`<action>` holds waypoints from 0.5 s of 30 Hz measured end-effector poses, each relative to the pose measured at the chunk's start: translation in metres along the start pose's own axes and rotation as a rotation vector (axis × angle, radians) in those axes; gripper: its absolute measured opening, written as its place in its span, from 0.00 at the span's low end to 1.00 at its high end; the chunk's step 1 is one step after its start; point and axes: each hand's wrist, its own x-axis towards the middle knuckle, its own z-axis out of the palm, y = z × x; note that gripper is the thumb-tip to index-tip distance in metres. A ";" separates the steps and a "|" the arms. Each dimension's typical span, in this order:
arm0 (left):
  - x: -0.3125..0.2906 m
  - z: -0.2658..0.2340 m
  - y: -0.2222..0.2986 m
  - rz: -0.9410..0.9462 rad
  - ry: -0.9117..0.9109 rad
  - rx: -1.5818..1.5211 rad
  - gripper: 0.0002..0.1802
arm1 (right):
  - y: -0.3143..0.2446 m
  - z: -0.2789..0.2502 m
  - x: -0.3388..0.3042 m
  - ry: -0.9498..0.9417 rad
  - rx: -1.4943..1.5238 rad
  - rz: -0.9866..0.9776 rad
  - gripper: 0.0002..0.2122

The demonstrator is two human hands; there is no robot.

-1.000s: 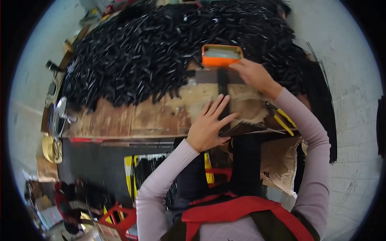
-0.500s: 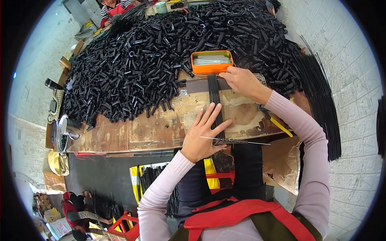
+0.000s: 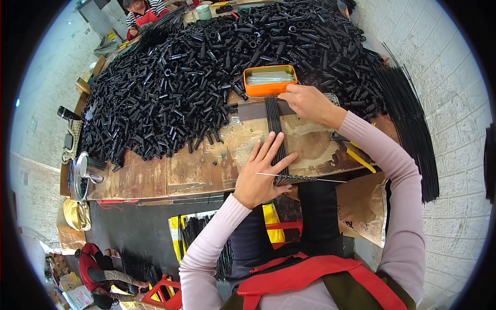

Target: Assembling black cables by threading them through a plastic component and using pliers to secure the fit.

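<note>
My left hand (image 3: pixel 264 173) lies flat with spread fingers over a bundle of thin black rods (image 3: pixel 274 116) on the wooden table. Across the near ends of the rods runs a thin metal wire (image 3: pixel 325 180), one end of it passing over the back of that hand. By the far ends of the rods is my right hand (image 3: pixel 305 103), its fingers pinched together just in front of an orange tin (image 3: pixel 269 89). What that pinch holds, if anything, is too small to make out. Thin pale pins (image 3: pixel 269 78) fill the tin.
A large heap of black tubular parts (image 3: pixel 170 93) covers the far table. Yellow-handled pliers (image 3: pixel 359 159) lie right of the bundle. Long black rods (image 3: pixel 411 134) lean by the white wall. One person (image 3: pixel 142 15) sits across the table, another (image 3: pixel 95 274) is lower left.
The view has shifted slightly. My right hand stays pinched by the far rod ends, and my left hand still rests on the bundle.
</note>
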 end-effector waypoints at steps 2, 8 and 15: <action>0.000 0.000 0.000 0.000 -0.003 0.005 0.45 | 0.003 0.003 0.001 0.021 0.020 -0.010 0.09; 0.001 0.001 0.000 0.004 -0.010 -0.004 0.45 | 0.007 0.011 0.013 0.052 0.119 0.024 0.07; -0.002 0.002 0.000 -0.009 0.008 0.010 0.44 | 0.012 -0.013 -0.003 -0.135 -0.186 0.190 0.04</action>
